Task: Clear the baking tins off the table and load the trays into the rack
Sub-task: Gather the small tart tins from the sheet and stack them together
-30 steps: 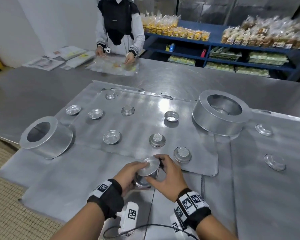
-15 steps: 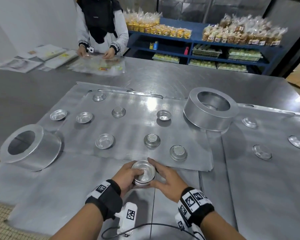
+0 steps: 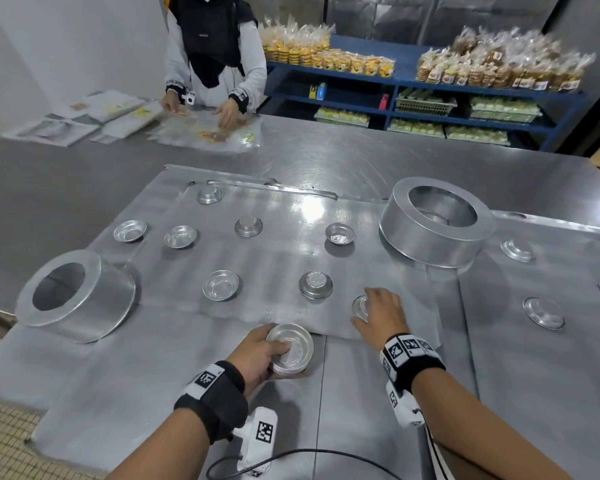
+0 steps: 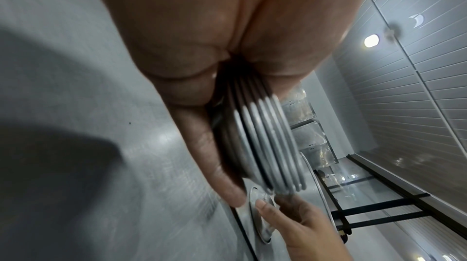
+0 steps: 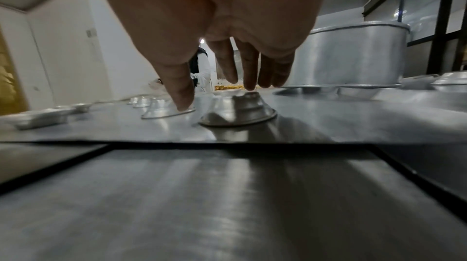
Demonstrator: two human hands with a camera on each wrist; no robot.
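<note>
The left hand (image 3: 257,355) holds a stack of little tins (image 3: 290,348); at its 2 o'clock the right hand (image 3: 383,313), fingers loose, maybe touches an upside-down tin (image 5: 238,111)

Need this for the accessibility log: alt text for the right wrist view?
The right hand reaches down with fingers extended over an upside-down small tin on a metal tray, its thumb beside it. More small tins sit left; a large round pan stands behind right.
</note>
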